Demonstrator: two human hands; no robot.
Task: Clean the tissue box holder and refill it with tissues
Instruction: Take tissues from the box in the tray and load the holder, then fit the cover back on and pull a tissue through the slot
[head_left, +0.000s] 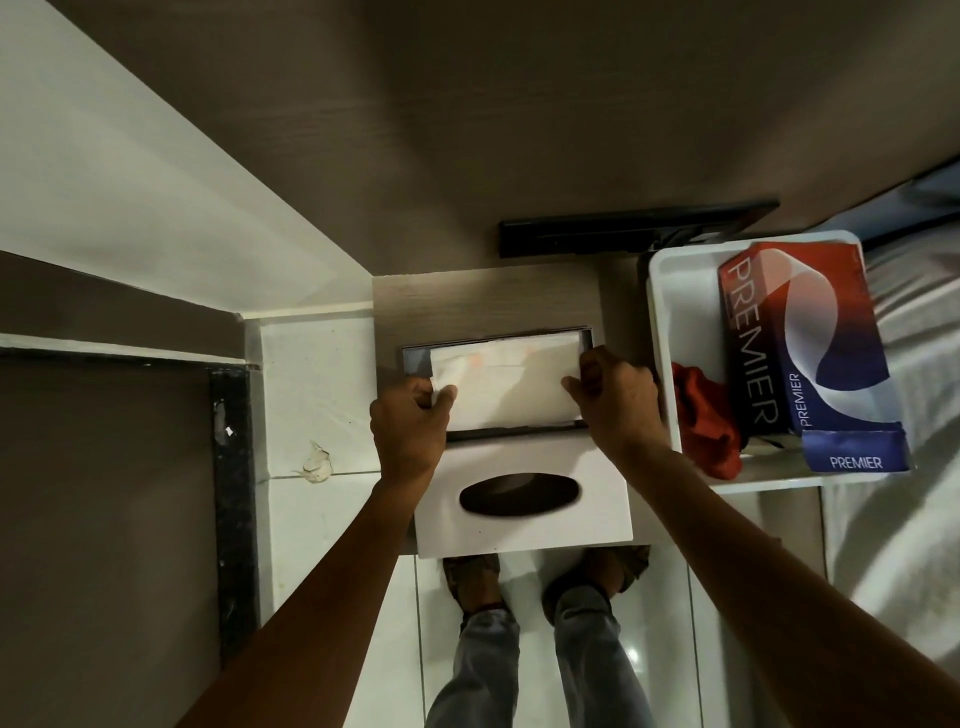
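Note:
A stack of white tissues (506, 382) lies inside the dark open tissue box holder (415, 356) on a small wooden shelf (467, 296). My left hand (410, 431) grips the stack's left end, thumb on top. My right hand (618, 400) grips its right end. The holder's white lid (524, 535), with a dark oval slot, lies flat just in front of the holder, nearer to me. A red and blue PREMIER tissue carton (810, 353) stands in a white tray (665, 312) to the right.
A red cloth (706, 415) lies in the white tray beside the carton. A black bar (623, 234) is fixed on the wooden wall behind the shelf. A bed with pale sheets (909, 467) is at the right. My feet stand on white floor tiles below.

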